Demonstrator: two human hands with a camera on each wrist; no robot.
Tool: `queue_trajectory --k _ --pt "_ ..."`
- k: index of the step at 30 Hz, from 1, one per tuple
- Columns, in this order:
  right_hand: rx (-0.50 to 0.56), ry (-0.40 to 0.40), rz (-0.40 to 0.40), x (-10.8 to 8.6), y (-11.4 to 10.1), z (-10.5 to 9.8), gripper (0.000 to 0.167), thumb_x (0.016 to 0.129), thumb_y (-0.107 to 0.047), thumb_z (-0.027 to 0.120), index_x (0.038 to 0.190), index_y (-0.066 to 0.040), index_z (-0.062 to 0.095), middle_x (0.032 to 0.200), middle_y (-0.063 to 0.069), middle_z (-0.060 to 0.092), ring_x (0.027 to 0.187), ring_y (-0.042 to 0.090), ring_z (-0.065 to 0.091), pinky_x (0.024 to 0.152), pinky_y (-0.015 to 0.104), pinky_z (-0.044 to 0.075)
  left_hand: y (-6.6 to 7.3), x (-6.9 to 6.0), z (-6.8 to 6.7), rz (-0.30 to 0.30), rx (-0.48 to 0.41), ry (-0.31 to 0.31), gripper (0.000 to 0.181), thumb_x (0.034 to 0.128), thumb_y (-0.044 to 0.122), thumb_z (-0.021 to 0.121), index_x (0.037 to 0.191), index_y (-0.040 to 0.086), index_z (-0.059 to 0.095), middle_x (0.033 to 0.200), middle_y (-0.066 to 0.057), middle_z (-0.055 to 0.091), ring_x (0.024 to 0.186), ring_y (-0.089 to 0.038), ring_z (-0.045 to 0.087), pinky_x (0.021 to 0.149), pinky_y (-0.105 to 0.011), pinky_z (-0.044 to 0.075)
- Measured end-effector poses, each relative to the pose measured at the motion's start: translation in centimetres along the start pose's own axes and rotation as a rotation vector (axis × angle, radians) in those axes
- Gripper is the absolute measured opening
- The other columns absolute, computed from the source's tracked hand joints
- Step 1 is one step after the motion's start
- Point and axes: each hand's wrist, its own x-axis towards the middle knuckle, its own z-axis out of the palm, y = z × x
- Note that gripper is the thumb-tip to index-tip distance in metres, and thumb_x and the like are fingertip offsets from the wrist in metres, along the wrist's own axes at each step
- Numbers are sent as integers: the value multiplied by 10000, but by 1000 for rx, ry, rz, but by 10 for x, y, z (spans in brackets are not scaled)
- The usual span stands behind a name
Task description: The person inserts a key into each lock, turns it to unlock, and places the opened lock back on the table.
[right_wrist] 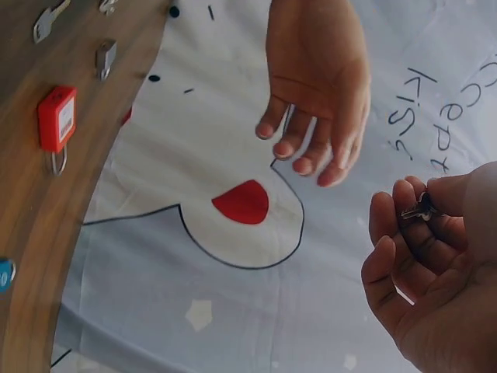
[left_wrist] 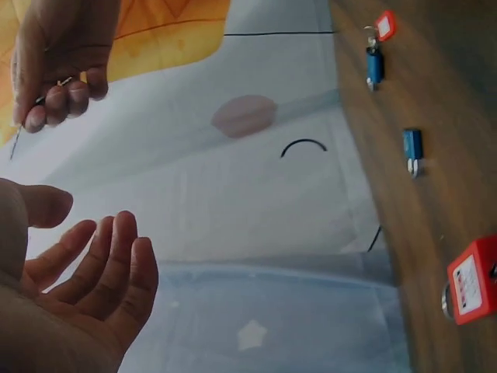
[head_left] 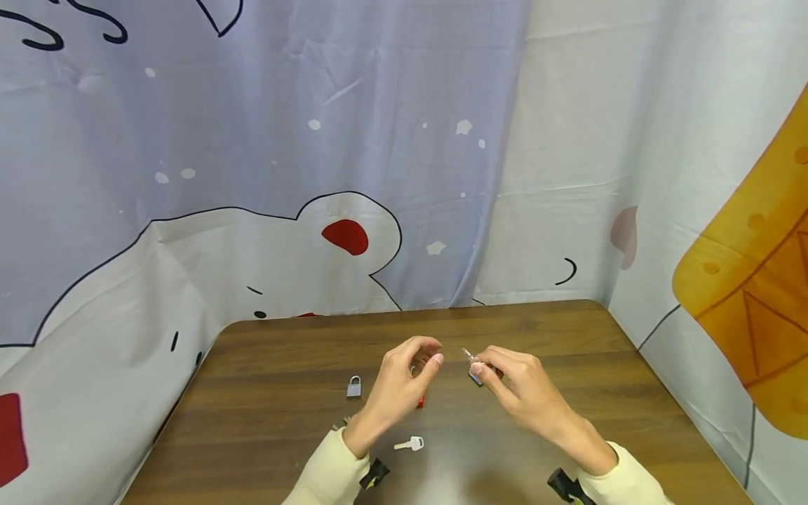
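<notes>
Holding a small key [right_wrist: 419, 210] in a narrow pinch between thumb and fingertips of the right hand [head_left: 520, 388], up in the air above the table [head_left: 284, 456] and just apart from the left hand [head_left: 398, 382]. For a tidy hold, better to pinch by the head, leave the tip poking out clear, and go easy on the squeeze to avoid spinning it. Left hand empty, fingers loosely bent, so handy for steadying, just no crowding the small key. Worth holding both wrists high too, given all the stuff below: red lock [right_wrist: 58, 120] under the left hand, grey lock [head_left: 354, 389] further left, pale key [head_left: 410, 444] nearer the body, plus blue lock [left_wrist: 413, 144] and another blue lock [left_wrist: 374, 66] over toward the right. Now the murky bits. Can't make out the small key's teeth, or any part tucked behind the fingers. In the head view, red lock mostly covered by the left hand. Some metal bits [head_left: 341, 424] half hidden behind the left wrist, too small to name. Red piece [left_wrist: 386, 26] by the farther blue lock, tag or not, can't tell.
</notes>
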Motion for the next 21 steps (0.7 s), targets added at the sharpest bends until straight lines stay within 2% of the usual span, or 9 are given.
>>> queue_trajectory --k 5,9,12,16,21 --pt "-7 14 -3 -4 4 -5 168 905 4 642 916 -161 668 808 -139 618 693 -40 522 638 95 440 -13 12 17 -32 -21 -41 159 947 179 633 1085 107 663 914 22 689 788 -60 639 684 -230 556" --pt "-13 15 1 -6 6 -7 151 904 -2 644 920 -148 676 813 -129 630 694 -39 520 637 94 439 -27 24 33 -100 -6 -91 182 946 185 633 1097 88 662 927 -5 694 813 -93 653 707 -220 556" --pt "-22 19 9 -8 7 -8 150 901 -3 647 918 -149 680 812 -129 634 696 -41 522 637 94 438 -36 29 47 -163 79 -132 214 934 213 642 1105 86 668 933 6 701 833 -109 665 725 -211 535" --pt "-38 26 17 -10 9 -9 169 898 -5 651 900 -173 671 790 -142 611 690 -44 514 627 96 431 -49 33 65 -206 217 -168 218 908 247 664 1083 117 676 923 32 709 817 -76 669 711 -226 516" --pt "-44 19 32 -13 11 -11 180 907 -9 643 896 -188 665 752 -146 568 659 -53 497 589 95 418 -60 36 81 -238 258 -203 230 894 226 679 1093 110 666 937 -10 718 809 -103 696 696 -252 531"
